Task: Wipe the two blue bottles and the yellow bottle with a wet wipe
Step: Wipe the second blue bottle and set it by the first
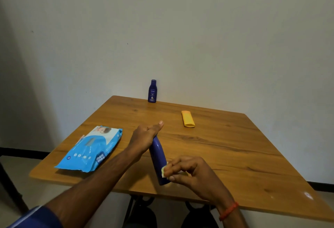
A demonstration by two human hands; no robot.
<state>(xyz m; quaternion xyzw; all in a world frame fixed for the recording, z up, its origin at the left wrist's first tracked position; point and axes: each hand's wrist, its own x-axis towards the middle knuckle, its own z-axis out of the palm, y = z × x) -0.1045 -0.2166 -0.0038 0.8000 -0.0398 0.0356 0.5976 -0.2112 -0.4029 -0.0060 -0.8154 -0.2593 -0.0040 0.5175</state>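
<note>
My left hand (pixel 144 136) grips the top end of a blue bottle (pixel 158 157), which is held tilted above the table near its front edge. My right hand (pixel 188 171) pinches a pale wet wipe (pixel 164 171) and presses it against the lower part of that bottle. A second blue bottle (pixel 152 91) stands upright at the far edge of the table, by the wall. The yellow bottle (pixel 188 119) lies on its side to the right of the middle, far from both hands.
A light blue pack of wet wipes (pixel 90 148) lies flat on the left part of the wooden table (pixel 235 155). A white wall rises right behind the table. Dark table legs and the floor show below the front edge.
</note>
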